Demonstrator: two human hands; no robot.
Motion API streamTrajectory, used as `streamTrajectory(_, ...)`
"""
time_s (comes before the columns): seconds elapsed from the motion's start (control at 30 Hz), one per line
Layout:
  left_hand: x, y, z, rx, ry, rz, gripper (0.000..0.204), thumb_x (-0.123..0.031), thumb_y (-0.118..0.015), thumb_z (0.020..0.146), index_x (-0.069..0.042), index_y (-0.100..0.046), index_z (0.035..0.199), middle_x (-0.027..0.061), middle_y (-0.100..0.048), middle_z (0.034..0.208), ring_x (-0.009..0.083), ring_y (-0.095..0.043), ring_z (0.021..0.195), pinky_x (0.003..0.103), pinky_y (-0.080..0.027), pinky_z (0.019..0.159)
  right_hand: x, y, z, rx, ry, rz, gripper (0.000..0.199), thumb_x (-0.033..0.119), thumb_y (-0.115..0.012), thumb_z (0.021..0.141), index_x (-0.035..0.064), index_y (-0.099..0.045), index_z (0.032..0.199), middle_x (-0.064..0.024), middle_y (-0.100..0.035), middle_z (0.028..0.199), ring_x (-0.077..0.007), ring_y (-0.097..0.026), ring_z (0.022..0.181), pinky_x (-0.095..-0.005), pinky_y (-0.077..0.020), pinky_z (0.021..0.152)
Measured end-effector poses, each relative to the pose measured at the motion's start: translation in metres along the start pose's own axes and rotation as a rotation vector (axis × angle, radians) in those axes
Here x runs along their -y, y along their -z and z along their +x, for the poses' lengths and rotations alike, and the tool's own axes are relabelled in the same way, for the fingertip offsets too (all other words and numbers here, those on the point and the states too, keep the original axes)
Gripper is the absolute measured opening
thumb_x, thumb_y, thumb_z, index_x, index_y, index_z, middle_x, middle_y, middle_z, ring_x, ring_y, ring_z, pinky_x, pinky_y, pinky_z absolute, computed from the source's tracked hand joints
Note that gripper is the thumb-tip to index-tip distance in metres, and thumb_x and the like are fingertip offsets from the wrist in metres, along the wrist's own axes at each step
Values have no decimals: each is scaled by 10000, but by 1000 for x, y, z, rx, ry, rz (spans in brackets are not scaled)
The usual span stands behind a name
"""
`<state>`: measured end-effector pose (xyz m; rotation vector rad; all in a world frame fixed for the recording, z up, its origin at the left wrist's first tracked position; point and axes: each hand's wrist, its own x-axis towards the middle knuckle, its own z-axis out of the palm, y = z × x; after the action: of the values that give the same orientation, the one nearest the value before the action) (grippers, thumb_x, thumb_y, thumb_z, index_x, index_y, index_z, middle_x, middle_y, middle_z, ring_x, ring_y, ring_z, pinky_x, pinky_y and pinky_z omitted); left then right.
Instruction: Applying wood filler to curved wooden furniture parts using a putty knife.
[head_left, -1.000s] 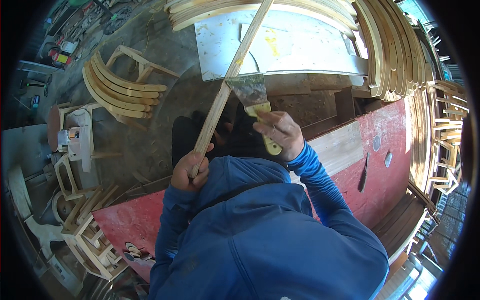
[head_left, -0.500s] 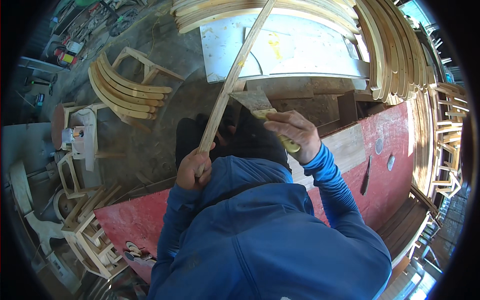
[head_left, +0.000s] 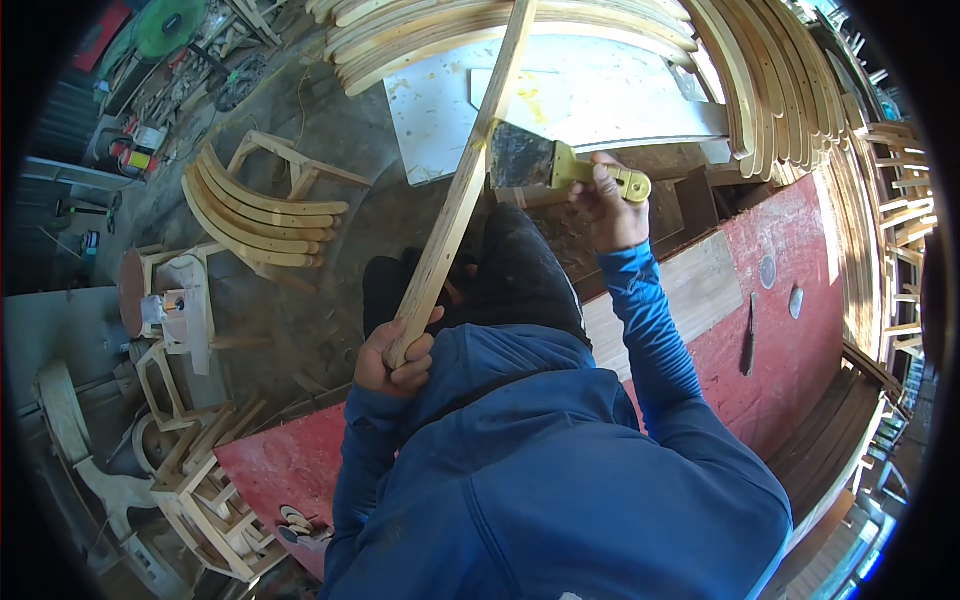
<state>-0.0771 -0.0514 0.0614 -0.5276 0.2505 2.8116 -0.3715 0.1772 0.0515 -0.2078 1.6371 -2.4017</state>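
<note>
Behind the red bench [head_left: 800,350], left hand [head_left: 395,360] grips the wooden strip [head_left: 460,200], right hand [head_left: 610,205] clamps the scraper [head_left: 560,165] against its edge.

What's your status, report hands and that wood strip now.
Left hand gripped on lower end of long wooden strip. Right hand holds yellow-handled scraper, blade against the strip. Nothing between blade and strip.

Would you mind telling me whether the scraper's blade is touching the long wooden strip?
Touching. The head view shows the scraper, held in the right hand, with its blade edge against the wooden strip; no gap shows between them.
</note>
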Motion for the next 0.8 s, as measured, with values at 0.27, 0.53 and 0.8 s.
streamTrajectory(0.27, 0, -3, 0, 11, 38, -14, 596, -374, -364, 1053, 14, -318, 1503, 48, -470, 779, 82, -407, 479, 227, -346, 426, -41, 43, 48, 77, -242, 342, 290, 184, -657, 982, 1, -627, 1206, -105, -687, 913, -214, -679, 717, -325, -583, 655)
streamTrajectory(0.53, 4, -6, 0, -77, -12, 59, 576, -369, -366, 1052, -6, -340, 1498, 39, -466, 759, 74, -391, 466, 215, -335, 422, -35, 33, 28, 186, -346, 324, 256, 122, -707, 941, 0, -657, 1160, -109, -703, 885, -205, -694, 698, -332, -597, 664)
streamTrajectory(0.8, 8, -10, 1, -166, -70, 157, 524, -344, -468, 1025, -30, -425, 1442, 19, -481, 716, 79, -373, 455, 226, -319, 415, 20, 8, -32, 314, 349, -496, 228, 62, -732, 898, -12, -704, 1111, -148, -721, 1097, -249, -699, 992, -314, -564, 864)
